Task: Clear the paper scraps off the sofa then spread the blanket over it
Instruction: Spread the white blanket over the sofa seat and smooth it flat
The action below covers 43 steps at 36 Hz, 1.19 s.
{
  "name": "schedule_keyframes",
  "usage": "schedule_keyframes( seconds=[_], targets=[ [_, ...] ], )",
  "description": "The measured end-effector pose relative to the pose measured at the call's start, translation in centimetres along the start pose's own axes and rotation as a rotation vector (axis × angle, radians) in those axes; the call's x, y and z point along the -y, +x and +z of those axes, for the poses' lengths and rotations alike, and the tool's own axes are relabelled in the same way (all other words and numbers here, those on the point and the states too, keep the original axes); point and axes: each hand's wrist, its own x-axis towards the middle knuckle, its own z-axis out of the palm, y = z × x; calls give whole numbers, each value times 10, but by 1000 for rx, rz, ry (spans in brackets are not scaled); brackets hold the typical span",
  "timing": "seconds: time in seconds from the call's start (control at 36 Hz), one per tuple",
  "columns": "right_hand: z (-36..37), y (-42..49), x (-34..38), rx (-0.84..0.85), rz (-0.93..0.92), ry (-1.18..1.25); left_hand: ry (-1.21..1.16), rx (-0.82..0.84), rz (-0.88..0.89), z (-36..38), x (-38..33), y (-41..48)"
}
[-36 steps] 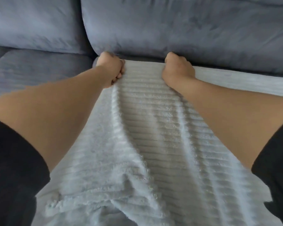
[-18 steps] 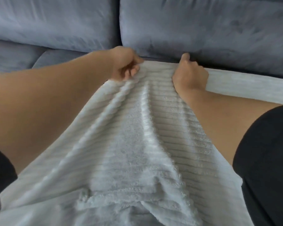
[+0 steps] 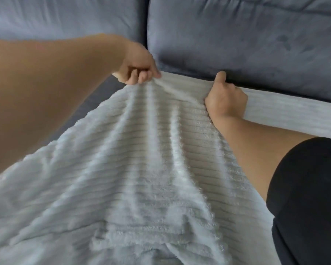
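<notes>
A pale grey ribbed fleece blanket [image 3: 141, 159] lies over the seat of the blue-grey sofa [image 3: 237, 41] and fills the lower view. My left hand [image 3: 139, 66] pinches the blanket's far edge near the gap between the two back cushions and lifts it slightly, raising folds. My right hand [image 3: 225, 96] presses down on the same far edge at the foot of the right back cushion, fingers curled into the fabric. No paper scraps are visible.
A strip of bare dark seat cushion [image 3: 96, 98] shows to the left of the blanket under my left forearm. The left back cushion [image 3: 65, 16] stands behind it. Black sleeves frame the lower corners.
My left hand has moved left with the blanket's edge, lifting it off the seat and pulling diagonal folds. My right hand stays pressed on the edge. The view has shifted left.
</notes>
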Motion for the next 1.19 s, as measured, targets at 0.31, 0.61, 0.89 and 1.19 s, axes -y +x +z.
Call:
schedule_keyframes(
  seconds=[0.31,0.61,0.89,1.19],
  targets=[
    [3,0,-2,-29,29,42,203,-439,148,35,26,48],
    [-11,11,8,48,-17,23,-110,-658,338,54,56,68],
    [-12,20,81,347,-334,-75,674,-671,395,15,48,34],
    [-15,14,94,367,-254,-108,23,-275,388,-10,74,27]
  ],
)
